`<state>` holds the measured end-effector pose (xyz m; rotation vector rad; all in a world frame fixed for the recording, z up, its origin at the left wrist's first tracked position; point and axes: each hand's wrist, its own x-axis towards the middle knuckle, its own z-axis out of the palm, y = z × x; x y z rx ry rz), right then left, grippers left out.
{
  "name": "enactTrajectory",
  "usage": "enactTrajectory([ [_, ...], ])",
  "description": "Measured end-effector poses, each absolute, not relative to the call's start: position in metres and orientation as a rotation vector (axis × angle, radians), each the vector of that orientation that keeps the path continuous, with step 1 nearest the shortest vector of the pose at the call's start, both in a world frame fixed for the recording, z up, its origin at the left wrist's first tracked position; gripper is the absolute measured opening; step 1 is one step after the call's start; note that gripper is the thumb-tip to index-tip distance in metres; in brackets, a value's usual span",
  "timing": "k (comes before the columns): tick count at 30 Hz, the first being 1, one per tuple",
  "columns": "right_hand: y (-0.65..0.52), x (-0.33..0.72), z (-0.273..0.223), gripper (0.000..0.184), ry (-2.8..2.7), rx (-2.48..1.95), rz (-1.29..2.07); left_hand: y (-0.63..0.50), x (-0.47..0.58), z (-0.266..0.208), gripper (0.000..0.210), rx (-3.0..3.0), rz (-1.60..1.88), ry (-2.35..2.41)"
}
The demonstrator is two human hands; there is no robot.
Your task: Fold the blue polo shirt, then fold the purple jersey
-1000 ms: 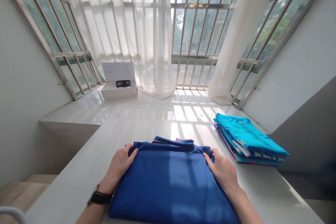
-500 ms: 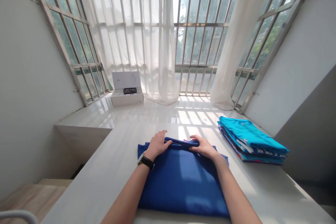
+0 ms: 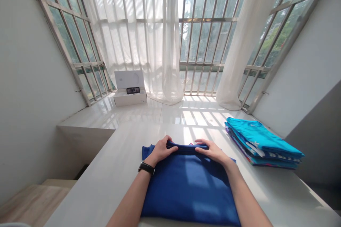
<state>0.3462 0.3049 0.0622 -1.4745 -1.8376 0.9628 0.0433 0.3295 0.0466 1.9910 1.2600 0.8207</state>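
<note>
A dark blue shirt (image 3: 189, 188), laid out in a folded rectangle, covers the white surface in front of me. My left hand (image 3: 161, 149), with a black-strapped watch (image 3: 146, 167) at the wrist, grips the left end of the shirt's far edge between thumb and fingers. At the right end of that same edge, my right hand (image 3: 210, 149) pinches the fabric in the same way. The collar-like edge between the two hands is slightly raised. A small bit of pink shows just behind it. The undersides of the fingers are partly hidden by cloth.
To the right lies a stack of folded clothes (image 3: 263, 142), bright turquoise on top. An opened white box (image 3: 130, 98) with a dark device in it stands at the back left. Behind are sheer curtains (image 3: 165, 42) and barred windows. The white counter (image 3: 106, 173) drops off at the left.
Both hands keep hold of the shirt's far edge, with fingers slightly shifted and the edge a little flatter. The camera view has moved slightly.
</note>
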Motion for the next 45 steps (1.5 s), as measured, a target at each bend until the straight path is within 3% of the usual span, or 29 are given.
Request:
enactTrajectory([
  [5, 0.301, 0.343, 0.07, 0.061, -1.861, -1.479, 0.982, 0.329, 0.043, 0.048, 0.036, 1.968, 0.839, 1.226],
  [19, 0.301, 0.34, 0.075, 0.058, -1.897, -1.534, 1.044, 0.327, 0.046, 0.049, 0.036, 2.017, 0.853, 1.271],
  [22, 0.304, 0.342, 0.066, 0.055, -1.94, -1.614, 0.889, 0.328, 0.048, 0.048, 0.03, 2.045, 0.85, 1.333],
  [27, 0.31, 0.344, 0.054, 0.027, -1.91, -1.673, 0.679, 0.326, 0.052, 0.049, 0.023, 2.163, 0.728, 1.523],
  [34, 0.306, 0.336, 0.055, 0.025, -1.96, -1.635, 0.312, 0.324, 0.054, 0.05, 0.019, 2.297, 0.7, 1.59],
  [38, 0.303, 0.326, 0.049, 0.03, -1.95, -1.784, 0.272, 0.32, 0.056, 0.049, 0.029, 2.471, 0.725, 1.381],
  [45, 0.306, 0.321, 0.037, 0.026, -1.933, -1.892, 0.272, 0.313, 0.059, 0.039, 0.053, 2.559, 0.401, 1.352],
])
